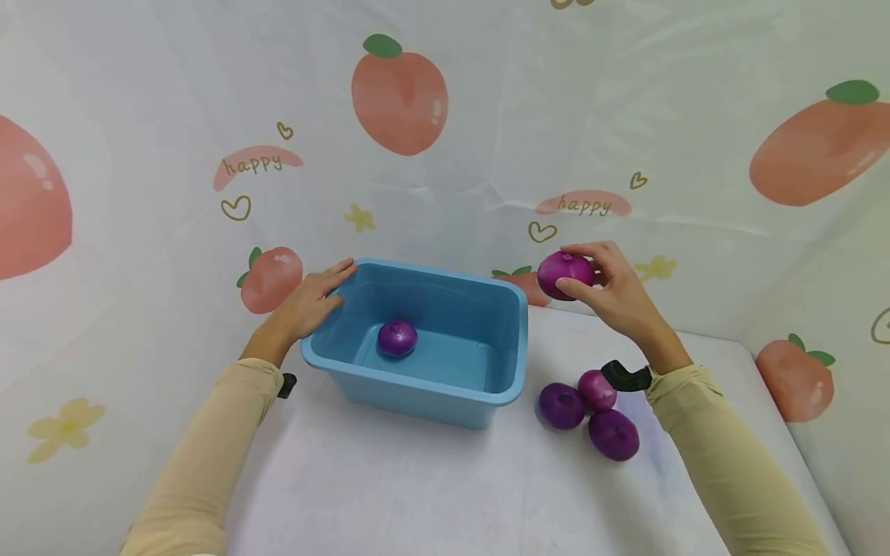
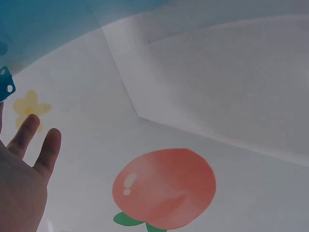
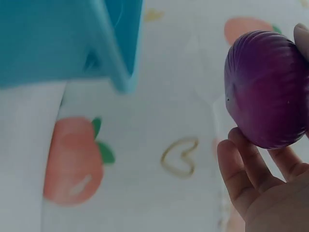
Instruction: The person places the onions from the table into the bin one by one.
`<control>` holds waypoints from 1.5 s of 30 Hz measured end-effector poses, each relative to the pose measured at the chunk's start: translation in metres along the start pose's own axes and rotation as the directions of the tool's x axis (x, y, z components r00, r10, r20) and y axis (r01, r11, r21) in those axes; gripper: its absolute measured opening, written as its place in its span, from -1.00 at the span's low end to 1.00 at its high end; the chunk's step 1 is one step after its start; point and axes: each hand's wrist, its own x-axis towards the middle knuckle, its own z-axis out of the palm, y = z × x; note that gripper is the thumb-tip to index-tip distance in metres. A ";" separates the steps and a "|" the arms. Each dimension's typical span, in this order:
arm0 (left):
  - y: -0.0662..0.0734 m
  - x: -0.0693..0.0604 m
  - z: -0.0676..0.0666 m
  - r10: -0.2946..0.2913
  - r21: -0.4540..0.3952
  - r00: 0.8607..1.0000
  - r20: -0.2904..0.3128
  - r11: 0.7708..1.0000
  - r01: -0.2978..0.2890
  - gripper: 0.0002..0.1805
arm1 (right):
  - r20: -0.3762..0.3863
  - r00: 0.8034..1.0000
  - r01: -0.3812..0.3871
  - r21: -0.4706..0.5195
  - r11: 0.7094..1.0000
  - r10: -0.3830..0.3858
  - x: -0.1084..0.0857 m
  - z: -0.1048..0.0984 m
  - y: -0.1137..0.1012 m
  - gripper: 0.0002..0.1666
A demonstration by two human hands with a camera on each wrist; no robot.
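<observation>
In the head view my right hand (image 1: 612, 286) grips a purple onion (image 1: 562, 272) between thumb and fingers, raised to the right of the blue basin (image 1: 424, 395). The right wrist view shows the same onion (image 3: 265, 92) held by the right hand (image 3: 275, 188), close to the basin's corner. My left hand (image 1: 309, 305) rests on the basin's left rim, fingers fairly straight; its spread fingers also appear at the edge of the left wrist view. Inside the basin, toward the left, lies another onion (image 1: 397, 338).
Three more onions, among them a dark one (image 1: 561, 406), lie clustered on the white table (image 1: 417, 486) to the right of the basin, below the right hand. A fruit-printed cloth (image 1: 445, 193) hangs behind and along the sides.
</observation>
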 end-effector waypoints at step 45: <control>-0.003 0.001 0.001 0.042 -0.022 0.999 -0.018 0.999 -0.043 -0.32 | 0.611 0.792 -0.069 0.121 0.990 -0.019 0.101 0.216 -0.046 -0.14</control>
